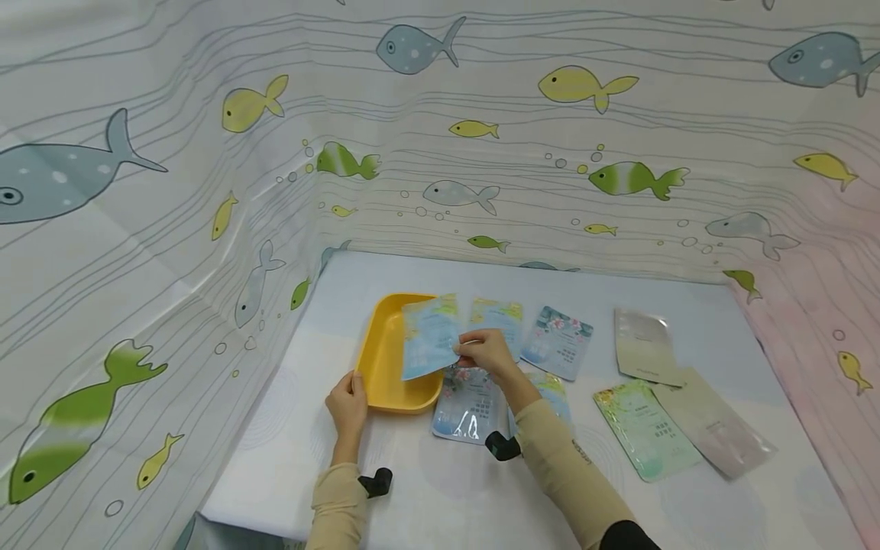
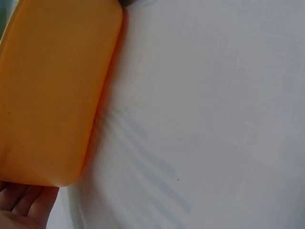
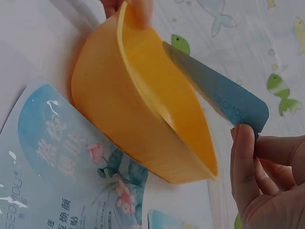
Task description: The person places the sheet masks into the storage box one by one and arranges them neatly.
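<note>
The left hand point(image 1: 347, 406) grips one yellow tray point(image 1: 382, 351) by its near-left corner; the tray's long axis runs near-to-far. Over its right side, the right hand point(image 1: 490, 353) pinches one blue packet point(image 1: 429, 340), likewise lengthwise near-to-far. Fish-print cloth point(image 1: 412, 229) backs the white table point(image 1: 289, 451). Rightward lie four bluish packets point(image 1: 470, 412), one green packet point(image 1: 649, 435), two beige packets point(image 1: 645, 345).

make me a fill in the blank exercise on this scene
The ____ hand grips the tray.
The ____ hand pinches a blue packet partly above the tray.
The backdrop shows green, blue and yellow ____.
In the head view, the green packet lies to the ____ of the tray.

Answers: left; right; fish; right
</note>
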`<move>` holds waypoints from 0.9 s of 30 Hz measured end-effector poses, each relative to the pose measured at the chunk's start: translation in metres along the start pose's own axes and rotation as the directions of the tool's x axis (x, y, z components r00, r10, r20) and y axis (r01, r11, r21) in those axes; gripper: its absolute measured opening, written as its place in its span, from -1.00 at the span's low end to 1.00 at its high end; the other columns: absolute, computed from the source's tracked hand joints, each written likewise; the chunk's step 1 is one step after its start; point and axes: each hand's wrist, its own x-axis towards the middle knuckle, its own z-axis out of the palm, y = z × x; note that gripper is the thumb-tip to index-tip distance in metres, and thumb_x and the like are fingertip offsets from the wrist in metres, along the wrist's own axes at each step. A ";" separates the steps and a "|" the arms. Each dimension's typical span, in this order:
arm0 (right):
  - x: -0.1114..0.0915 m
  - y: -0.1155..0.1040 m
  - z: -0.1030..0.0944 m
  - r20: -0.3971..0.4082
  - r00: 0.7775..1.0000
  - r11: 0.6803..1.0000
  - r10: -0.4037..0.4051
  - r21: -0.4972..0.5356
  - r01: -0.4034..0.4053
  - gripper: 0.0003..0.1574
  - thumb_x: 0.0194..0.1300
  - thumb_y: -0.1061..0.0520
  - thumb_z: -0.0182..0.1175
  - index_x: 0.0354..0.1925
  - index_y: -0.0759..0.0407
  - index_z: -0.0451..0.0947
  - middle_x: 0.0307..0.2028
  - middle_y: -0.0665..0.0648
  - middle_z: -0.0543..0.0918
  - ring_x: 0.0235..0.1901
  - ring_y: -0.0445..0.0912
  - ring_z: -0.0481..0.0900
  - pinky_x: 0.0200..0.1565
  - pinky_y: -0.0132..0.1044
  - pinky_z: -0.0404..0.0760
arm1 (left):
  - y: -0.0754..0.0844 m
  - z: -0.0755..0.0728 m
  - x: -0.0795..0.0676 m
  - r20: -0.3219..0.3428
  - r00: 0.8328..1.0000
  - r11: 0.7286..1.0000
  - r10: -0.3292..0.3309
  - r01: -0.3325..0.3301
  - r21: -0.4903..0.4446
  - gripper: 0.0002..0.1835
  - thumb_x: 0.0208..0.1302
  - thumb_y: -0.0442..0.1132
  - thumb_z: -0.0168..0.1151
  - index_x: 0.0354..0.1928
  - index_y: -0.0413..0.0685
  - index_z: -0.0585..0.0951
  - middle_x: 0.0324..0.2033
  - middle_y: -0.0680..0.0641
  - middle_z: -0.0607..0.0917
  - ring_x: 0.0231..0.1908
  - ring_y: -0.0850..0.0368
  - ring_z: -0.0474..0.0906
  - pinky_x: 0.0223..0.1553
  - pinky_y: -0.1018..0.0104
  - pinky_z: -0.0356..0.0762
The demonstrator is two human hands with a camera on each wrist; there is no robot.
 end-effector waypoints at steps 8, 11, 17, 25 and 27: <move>0.020 0.005 0.032 -0.006 1.000 1.000 0.006 -0.014 -0.006 -0.68 0.14 0.44 0.20 -0.09 0.55 0.51 -0.36 0.34 0.65 -0.65 -0.15 0.60 -0.31 -0.11 0.63 | -0.003 0.000 0.000 0.012 1.000 1.000 0.010 -0.009 -0.006 -0.83 0.21 -0.44 0.10 -0.51 -0.33 0.60 -0.69 -0.14 0.52 -0.65 0.24 0.23 -0.57 0.38 0.24; 0.024 0.007 0.043 -0.001 1.000 0.999 0.006 -0.034 -0.006 -0.67 0.14 0.45 0.20 -0.08 0.57 0.51 -0.39 0.34 0.65 -0.65 -0.15 0.60 -0.36 -0.19 0.64 | -0.005 0.000 0.000 0.008 1.000 1.000 0.012 -0.012 -0.004 -0.82 0.20 -0.43 0.10 -0.52 -0.32 0.59 -0.72 -0.09 0.48 -0.67 0.29 0.19 -0.59 0.41 0.20; 0.033 0.010 0.056 -0.016 1.000 0.998 -0.002 -0.066 0.001 -0.68 0.13 0.45 0.20 -0.10 0.57 0.52 -0.45 0.36 0.65 -0.64 -0.10 0.63 -0.37 -0.18 0.64 | -0.007 0.002 0.001 0.016 1.000 1.000 0.015 -0.015 -0.021 -0.80 0.20 -0.42 0.09 -0.57 -0.28 0.55 -0.76 -0.01 0.39 -0.69 0.30 0.17 -0.61 0.43 0.15; 0.036 0.016 0.072 -0.057 0.998 0.988 -0.004 -0.153 -0.005 -0.74 0.09 0.44 0.22 -0.17 0.52 0.57 -0.49 0.33 0.66 -0.45 0.18 0.68 -0.27 -0.03 0.61 | -0.008 0.001 0.001 0.012 1.000 1.000 0.020 -0.020 -0.001 -0.83 0.19 -0.42 0.10 -0.47 -0.35 0.63 -0.69 -0.14 0.56 -0.66 0.26 0.25 -0.58 0.37 0.27; 0.035 0.018 0.075 -0.071 0.997 0.983 -0.015 -0.184 0.002 -0.75 0.08 0.44 0.21 -0.20 0.51 0.58 -0.51 0.33 0.66 -0.46 0.19 0.68 -0.29 -0.05 0.62 | -0.009 0.000 0.001 0.013 1.000 1.000 0.017 -0.017 0.000 -0.83 0.20 -0.42 0.10 -0.40 -0.37 0.66 -0.66 -0.17 0.60 -0.66 0.29 0.26 -0.57 0.37 0.31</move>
